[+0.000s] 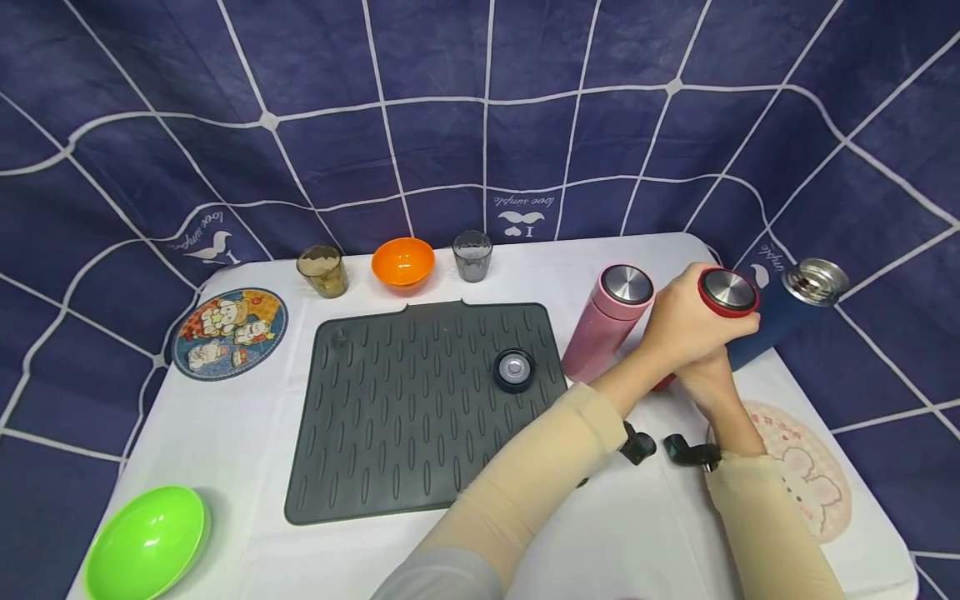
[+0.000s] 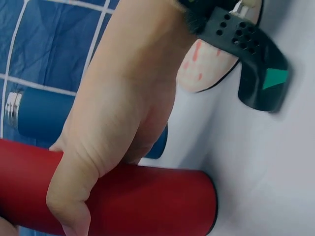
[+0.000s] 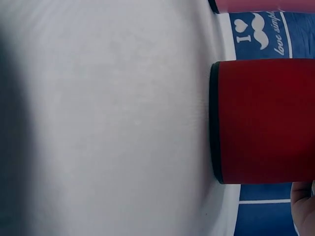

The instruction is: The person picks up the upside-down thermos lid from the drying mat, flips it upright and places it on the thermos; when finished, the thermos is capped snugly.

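Note:
My left hand (image 1: 684,321) grips the upper end of a red thermos flask (image 2: 157,204), just below its lid (image 1: 727,290) with a brushed metal top. Lower down, my right hand (image 1: 708,382) holds the flask's body. The left wrist view shows the right thumb laid across the red side. In the right wrist view the flask's dark-edged base (image 3: 215,123) stands at the white table. A pink thermos flask (image 1: 603,325) with its lid on stands left of my hands. To their right is a blue flask (image 1: 780,329), lidless, its steel neck bare.
A dark grey ribbed mat (image 1: 420,408) bears a round black cap (image 1: 514,369). Behind it stand a brown glass (image 1: 322,271), an orange bowl (image 1: 403,262) and a grey glass (image 1: 472,256). Round printed mats (image 1: 228,333) lie left and right. A green bowl (image 1: 147,542) is front left.

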Motion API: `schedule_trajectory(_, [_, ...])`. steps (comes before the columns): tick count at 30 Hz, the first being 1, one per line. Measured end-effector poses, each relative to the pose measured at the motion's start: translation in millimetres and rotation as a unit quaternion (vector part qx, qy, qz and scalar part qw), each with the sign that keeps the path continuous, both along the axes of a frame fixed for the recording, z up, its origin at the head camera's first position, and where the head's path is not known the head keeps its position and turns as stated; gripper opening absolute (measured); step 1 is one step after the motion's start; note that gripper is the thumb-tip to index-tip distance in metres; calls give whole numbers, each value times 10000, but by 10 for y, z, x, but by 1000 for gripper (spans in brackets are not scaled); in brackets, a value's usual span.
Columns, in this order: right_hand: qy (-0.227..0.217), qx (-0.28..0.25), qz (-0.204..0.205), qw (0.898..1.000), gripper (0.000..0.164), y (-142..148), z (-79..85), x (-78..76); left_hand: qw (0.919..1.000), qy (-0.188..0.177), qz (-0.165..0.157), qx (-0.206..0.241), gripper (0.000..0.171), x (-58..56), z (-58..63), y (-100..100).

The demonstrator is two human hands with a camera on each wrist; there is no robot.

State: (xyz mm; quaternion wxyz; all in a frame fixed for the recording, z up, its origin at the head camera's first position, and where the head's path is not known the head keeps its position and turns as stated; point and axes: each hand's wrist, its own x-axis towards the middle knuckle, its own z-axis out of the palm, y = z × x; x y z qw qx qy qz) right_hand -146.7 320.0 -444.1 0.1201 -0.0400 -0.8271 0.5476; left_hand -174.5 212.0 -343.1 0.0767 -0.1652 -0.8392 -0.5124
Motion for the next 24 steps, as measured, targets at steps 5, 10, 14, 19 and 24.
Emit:
schedule_trajectory(5, [87, 85, 74, 9999, 45, 23, -43, 16, 9990, 217, 229, 312, 74, 81, -55, 40])
schedule_trajectory(10, [57, 284, -16, 9996, 49, 24, -56, 16, 9982, 404, 283, 343, 69, 87, -72, 38])
schedule_trajectory(14, [24, 271, -2, 9996, 40, 20, -36, 23, 9989, 354, 96, 282, 63, 46, -60, 9])
schedule_trajectory(19, [94, -107, 230, 9996, 38, 32, -10, 1, 9997, 182, -100, 133, 62, -6, -33, -21])
schedule_trajectory(24, [89, -300, 410, 9987, 40, 39, -13, -19, 9997, 51, -210, 68, 62, -21, -25, -44])
